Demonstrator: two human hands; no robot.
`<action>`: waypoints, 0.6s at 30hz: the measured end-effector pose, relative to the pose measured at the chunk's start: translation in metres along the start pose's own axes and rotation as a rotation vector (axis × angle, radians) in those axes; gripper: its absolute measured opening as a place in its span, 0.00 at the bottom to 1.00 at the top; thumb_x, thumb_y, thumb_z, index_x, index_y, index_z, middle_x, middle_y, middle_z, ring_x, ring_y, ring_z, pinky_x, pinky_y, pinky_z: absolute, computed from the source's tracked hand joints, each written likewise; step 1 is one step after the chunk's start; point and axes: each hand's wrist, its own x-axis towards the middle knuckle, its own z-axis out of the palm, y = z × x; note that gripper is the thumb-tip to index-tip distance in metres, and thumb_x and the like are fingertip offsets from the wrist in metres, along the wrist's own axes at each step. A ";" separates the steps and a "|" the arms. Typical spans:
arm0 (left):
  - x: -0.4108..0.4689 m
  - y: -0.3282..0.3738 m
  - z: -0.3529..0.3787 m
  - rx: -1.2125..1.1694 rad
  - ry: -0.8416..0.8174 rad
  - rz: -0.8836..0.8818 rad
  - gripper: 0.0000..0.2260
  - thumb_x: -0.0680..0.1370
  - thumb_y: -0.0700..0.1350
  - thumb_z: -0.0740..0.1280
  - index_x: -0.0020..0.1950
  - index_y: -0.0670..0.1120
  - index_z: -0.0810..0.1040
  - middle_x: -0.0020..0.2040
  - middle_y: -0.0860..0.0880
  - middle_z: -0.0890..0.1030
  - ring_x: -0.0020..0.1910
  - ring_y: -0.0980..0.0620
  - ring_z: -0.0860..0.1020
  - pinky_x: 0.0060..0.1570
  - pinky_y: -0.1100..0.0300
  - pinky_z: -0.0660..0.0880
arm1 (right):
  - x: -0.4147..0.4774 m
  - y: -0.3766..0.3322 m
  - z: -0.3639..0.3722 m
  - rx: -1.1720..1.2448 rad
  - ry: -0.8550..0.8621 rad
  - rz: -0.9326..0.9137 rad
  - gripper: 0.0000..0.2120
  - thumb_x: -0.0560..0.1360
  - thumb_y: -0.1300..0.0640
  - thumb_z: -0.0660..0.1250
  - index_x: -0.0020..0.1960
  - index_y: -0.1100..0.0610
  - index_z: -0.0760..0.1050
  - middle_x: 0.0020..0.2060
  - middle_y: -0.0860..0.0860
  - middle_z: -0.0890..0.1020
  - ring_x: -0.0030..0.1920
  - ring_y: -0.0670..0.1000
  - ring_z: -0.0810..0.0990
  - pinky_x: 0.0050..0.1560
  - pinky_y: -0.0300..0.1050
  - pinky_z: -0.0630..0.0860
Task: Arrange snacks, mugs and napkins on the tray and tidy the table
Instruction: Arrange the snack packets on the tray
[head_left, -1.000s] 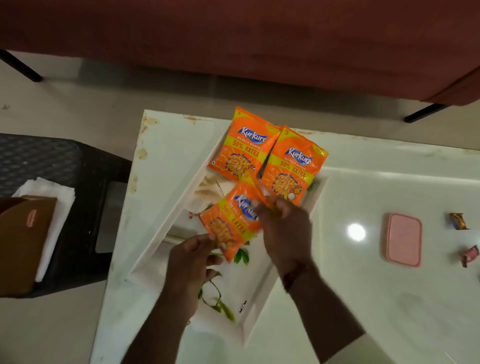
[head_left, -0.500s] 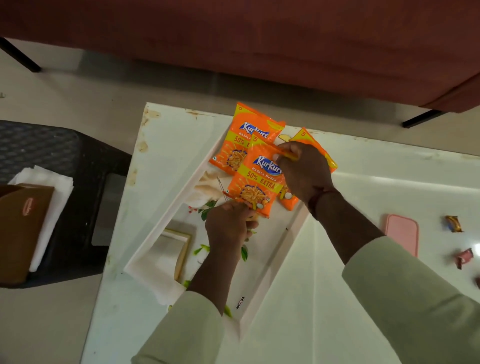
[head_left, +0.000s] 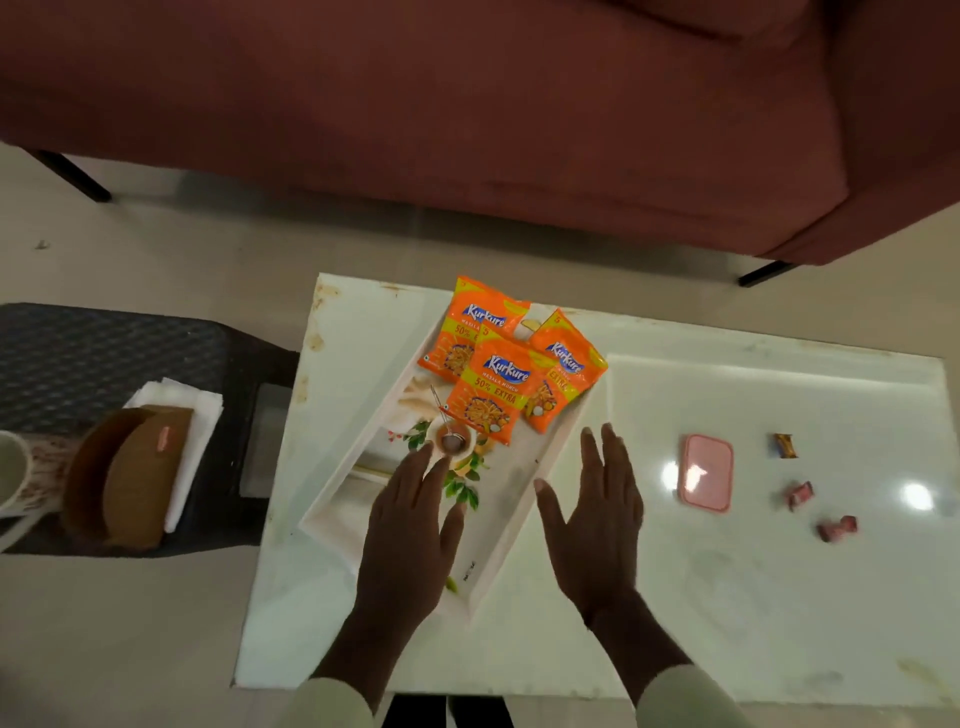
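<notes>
Orange snack packets (head_left: 488, 397) overlap on tray (head_left: 358, 457); both hands (head_left: 410, 530) spread, empty.

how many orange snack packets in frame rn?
3, all at the far end of the tray: far-left packet, far-right packet, front packet overlapping both. Any hidden beneath the overlap can't be ruled out.
</notes>
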 end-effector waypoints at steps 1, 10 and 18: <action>-0.009 0.001 -0.007 0.047 -0.018 0.011 0.25 0.79 0.53 0.62 0.75 0.46 0.65 0.77 0.46 0.63 0.76 0.47 0.61 0.70 0.52 0.64 | -0.010 0.001 -0.007 -0.034 -0.022 -0.013 0.36 0.77 0.42 0.63 0.79 0.52 0.53 0.80 0.51 0.53 0.80 0.53 0.49 0.76 0.56 0.56; -0.080 0.037 -0.114 0.193 -0.128 0.098 0.36 0.79 0.58 0.58 0.80 0.44 0.46 0.80 0.44 0.48 0.79 0.44 0.49 0.73 0.44 0.61 | -0.095 -0.030 -0.126 -0.168 -0.126 -0.100 0.39 0.78 0.39 0.59 0.81 0.53 0.45 0.81 0.51 0.45 0.80 0.52 0.43 0.77 0.59 0.56; -0.123 0.091 -0.179 0.221 -0.073 0.166 0.35 0.80 0.59 0.57 0.79 0.43 0.47 0.80 0.43 0.49 0.79 0.44 0.46 0.75 0.45 0.58 | -0.148 -0.067 -0.193 -0.158 -0.054 -0.132 0.39 0.78 0.38 0.57 0.81 0.53 0.46 0.81 0.53 0.46 0.80 0.54 0.43 0.77 0.60 0.53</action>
